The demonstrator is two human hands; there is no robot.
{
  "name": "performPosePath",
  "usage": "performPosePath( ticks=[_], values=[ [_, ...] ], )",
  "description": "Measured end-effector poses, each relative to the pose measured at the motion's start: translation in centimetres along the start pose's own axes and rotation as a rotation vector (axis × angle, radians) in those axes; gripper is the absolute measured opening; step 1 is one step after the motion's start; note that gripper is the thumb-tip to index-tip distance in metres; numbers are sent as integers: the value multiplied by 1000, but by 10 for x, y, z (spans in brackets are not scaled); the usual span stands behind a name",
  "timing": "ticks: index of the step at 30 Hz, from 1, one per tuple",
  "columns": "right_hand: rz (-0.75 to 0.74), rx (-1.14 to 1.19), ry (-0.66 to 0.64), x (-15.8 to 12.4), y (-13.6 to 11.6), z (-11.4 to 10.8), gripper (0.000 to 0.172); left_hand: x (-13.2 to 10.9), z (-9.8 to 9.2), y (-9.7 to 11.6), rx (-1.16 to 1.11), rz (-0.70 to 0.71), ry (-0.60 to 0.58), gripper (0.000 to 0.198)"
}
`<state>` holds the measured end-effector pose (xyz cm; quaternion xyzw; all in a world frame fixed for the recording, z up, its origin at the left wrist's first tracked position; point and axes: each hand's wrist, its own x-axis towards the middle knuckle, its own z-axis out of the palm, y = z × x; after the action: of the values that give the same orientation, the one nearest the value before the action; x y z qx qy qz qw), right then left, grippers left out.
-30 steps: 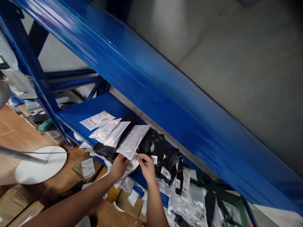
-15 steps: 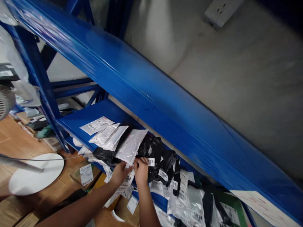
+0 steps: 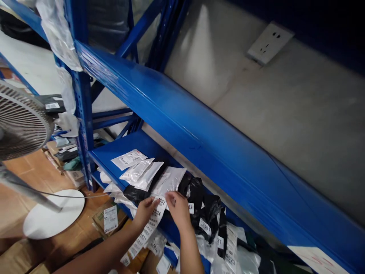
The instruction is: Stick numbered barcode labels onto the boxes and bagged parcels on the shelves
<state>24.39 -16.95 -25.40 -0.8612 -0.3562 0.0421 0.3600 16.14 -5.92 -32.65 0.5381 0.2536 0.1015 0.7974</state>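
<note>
My left hand point(image 3: 145, 211) grips a long strip of white number labels point(image 3: 145, 232) that hangs down below the shelf edge. My right hand point(image 3: 178, 207) is at the top of that strip, fingers curled as if pinching a label beside a white plastic parcel point(image 3: 169, 180). Black plastic parcels point(image 3: 203, 205) with small number stickers lie just right of my hands. Several more white parcels point(image 3: 137, 169) lie on the blue shelf point(image 3: 111, 150) to the left.
A blue shelf beam point(image 3: 176, 118) slants overhead. A standing fan point(image 3: 19, 121) with a white round base point(image 3: 53, 213) is at the left, on a wooden floor with cardboard boxes point(image 3: 110, 219). A wall socket point(image 3: 269, 42) is at the upper right.
The camera has tilted up and left, showing the fan and the socket. The label strip now hangs longer from my left hand. Both hands stay at the shelf edge.
</note>
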Motion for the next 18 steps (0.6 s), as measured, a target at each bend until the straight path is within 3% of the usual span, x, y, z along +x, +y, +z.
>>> performPosePath(
  ticks=[3, 7, 13, 18],
  values=[
    [73, 12, -52, 10, 5, 1, 9, 7, 18, -8, -44, -15, 10, 64],
    [134, 15, -26, 8, 22, 8, 11, 12, 29, -17, -29, -14, 25, 61],
    [137, -71, 77, 6, 22, 20, 16, 18, 30, -27, 57, -53, 113, 54],
    [129, -107, 104, 2, 33, 25, 17, -8, 18, -22, 73, -63, 86, 56]
  ],
)
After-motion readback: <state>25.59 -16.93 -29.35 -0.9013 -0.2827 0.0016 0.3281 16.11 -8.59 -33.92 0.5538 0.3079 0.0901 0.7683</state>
